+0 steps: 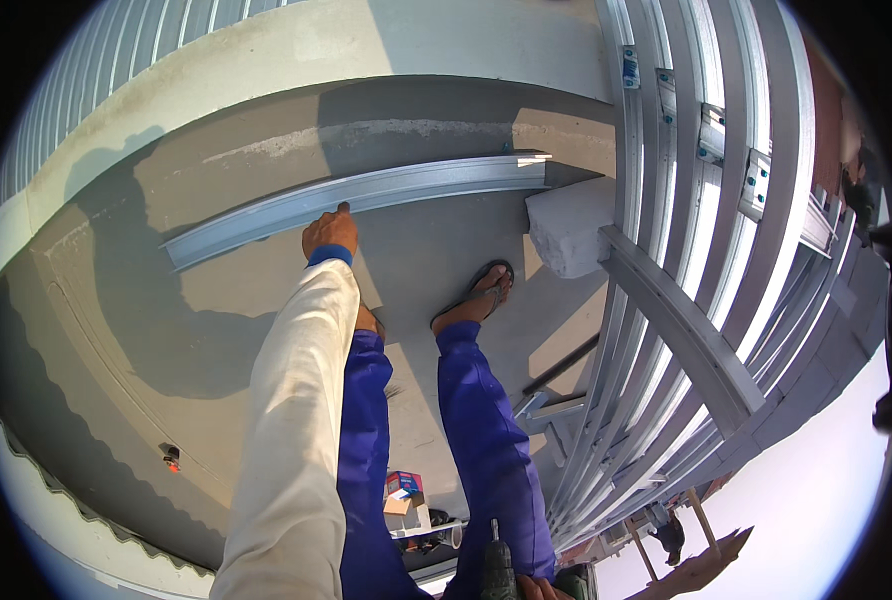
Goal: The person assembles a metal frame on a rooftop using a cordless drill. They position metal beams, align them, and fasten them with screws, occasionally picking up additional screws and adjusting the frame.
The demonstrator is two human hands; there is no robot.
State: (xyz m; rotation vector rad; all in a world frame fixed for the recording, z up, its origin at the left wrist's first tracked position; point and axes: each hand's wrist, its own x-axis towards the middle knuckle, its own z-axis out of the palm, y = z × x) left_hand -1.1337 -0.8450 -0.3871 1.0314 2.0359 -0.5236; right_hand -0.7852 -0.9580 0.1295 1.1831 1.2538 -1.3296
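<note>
- Fingers (343,208) of the left hand (329,234): one sticks out straight, pointing away from the body, and the others look curled in toward the palm, nothing seen between them!
- That fingertip is right at the near edge of the long metal channel (366,190); whether it touches or just overlaps in view, you cannot tell.
- And the channel itself? Lying on the grey floor (406,245) ahead of the feet, stretching from the left across to the white block (571,228).
- Over to the right hand (540,589), down at the lower edge: bent fingers at the handle of a dark drill (499,572), seemingly wrapped round it, though the picture cuts off most of that grip.
- Up points the drill's nose, in front of the blue trousers (486,410).
- Right foot (481,296) in a dark flip-flop, planted in plain view; left foot (368,320) mostly tucked behind the pale sleeve (301,390).
- Big metal bars (706,190) fill the right side, bracketed here and there, with one shorter beam (681,330) slanting across them.
- Low between the legs, a small red-and-blue box (404,486)!
</note>
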